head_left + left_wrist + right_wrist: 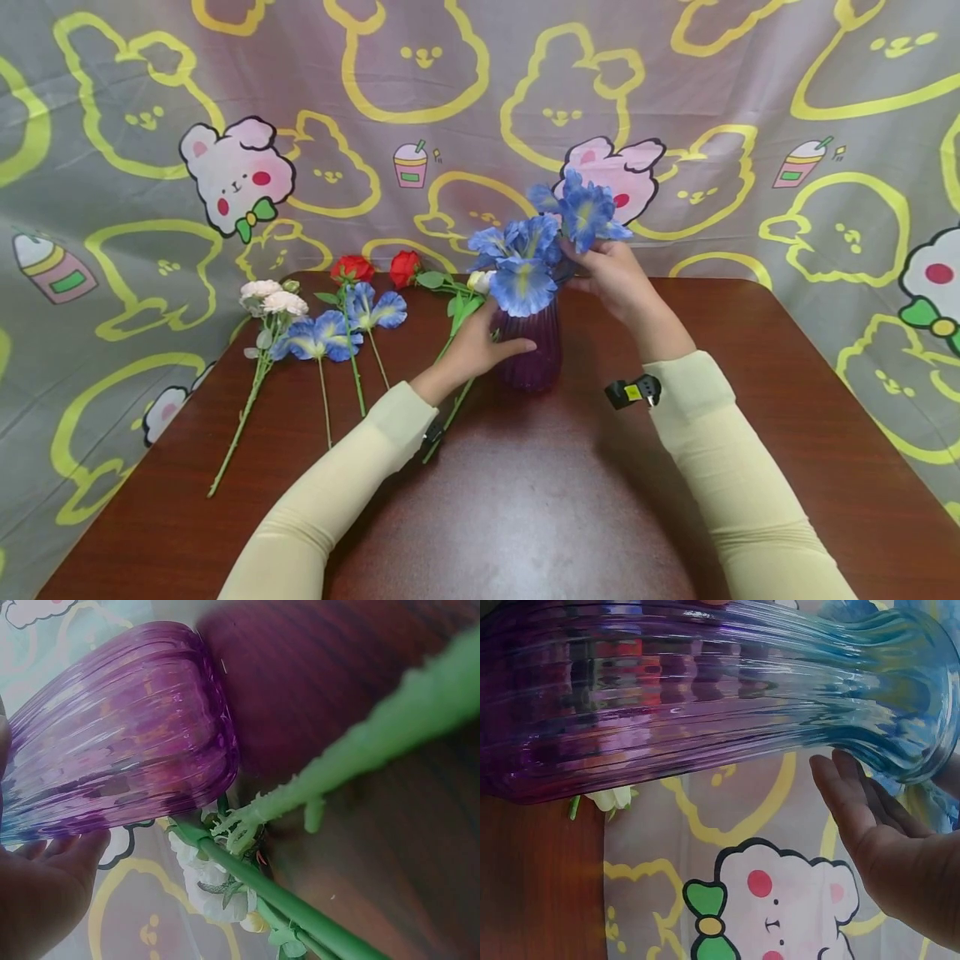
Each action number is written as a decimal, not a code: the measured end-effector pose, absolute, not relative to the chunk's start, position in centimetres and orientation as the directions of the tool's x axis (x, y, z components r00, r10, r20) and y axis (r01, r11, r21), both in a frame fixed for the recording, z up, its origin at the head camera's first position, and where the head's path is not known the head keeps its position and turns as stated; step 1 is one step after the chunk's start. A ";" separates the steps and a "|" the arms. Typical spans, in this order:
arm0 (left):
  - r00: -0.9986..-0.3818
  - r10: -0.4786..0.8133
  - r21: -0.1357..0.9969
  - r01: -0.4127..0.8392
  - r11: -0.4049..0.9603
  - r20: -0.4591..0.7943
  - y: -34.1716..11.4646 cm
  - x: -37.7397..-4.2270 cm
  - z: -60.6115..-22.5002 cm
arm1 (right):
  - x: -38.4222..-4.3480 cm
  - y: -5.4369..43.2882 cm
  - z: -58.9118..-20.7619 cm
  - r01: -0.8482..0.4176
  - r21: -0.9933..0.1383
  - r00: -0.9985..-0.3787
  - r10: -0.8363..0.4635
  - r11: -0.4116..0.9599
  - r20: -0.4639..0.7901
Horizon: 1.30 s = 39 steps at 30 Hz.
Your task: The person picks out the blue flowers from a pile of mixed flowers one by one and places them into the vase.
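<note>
A ribbed glass vase (pixel 727 697), purple at its base and blue at its mouth, stands upright on the table. My left hand (pixel 472 342) holds its side, thumb across the front and fingers behind. Blue iris blooms (pixel 522 262) cover the vase's mouth in the head view. Up at the right of the mouth, my right hand (pixel 618 279) pinches another blue iris (pixel 587 212) just below its bloom. In the right wrist view, its other fingers (pixel 847 795) extend beside the vase's neck. The pinched stem is hidden.
Left of the vase lie pale pink flowers (pixel 273 298), blue irises (pixel 318 337), red roses (pixel 352 268) and a white flower (pixel 480 282) with green stems. A thick green stem (pixel 360 750) crosses close to the left wrist camera. A patterned curtain (pixel 450 100) hangs behind the table (pixel 510 517).
</note>
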<state>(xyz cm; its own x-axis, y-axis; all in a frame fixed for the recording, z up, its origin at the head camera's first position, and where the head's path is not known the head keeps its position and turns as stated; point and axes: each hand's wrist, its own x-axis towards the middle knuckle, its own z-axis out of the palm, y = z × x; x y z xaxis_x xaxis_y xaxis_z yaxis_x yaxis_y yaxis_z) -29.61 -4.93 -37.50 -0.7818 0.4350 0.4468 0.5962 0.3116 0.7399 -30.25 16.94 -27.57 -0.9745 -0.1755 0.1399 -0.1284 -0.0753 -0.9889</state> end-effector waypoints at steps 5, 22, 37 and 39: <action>-0.785 0.433 0.752 0.588 0.298 0.443 -4.9 -29.6 -37.5 | -30.2 17.5 -27.8 -0.076 -0.973 -0.958 -0.255 -0.219 0.132; -0.771 0.433 0.733 0.611 0.299 0.467 -4.9 -29.7 -37.6 | -29.7 18.7 -29.5 -0.013 -0.924 -0.925 -0.346 -0.383 0.156; -0.777 0.429 0.734 0.606 0.307 0.461 -4.9 -29.7 -37.7 | -28.4 18.5 -32.2 -0.235 -0.937 -0.889 -0.333 -0.260 0.315; -0.777 0.428 0.737 0.605 0.303 0.462 -4.9 -29.7 -37.7 | -28.4 18.4 -32.7 -0.285 -0.943 -0.893 -0.309 -0.172 0.326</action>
<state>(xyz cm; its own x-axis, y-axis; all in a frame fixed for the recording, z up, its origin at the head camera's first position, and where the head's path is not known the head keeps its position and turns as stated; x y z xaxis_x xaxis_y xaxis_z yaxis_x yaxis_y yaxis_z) -29.69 -4.91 -37.71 -0.7767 0.4283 0.4619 0.6049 0.3026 0.7365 -28.39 18.43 -32.66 -0.8932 -0.3092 0.3264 -0.2849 -0.1723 -0.9429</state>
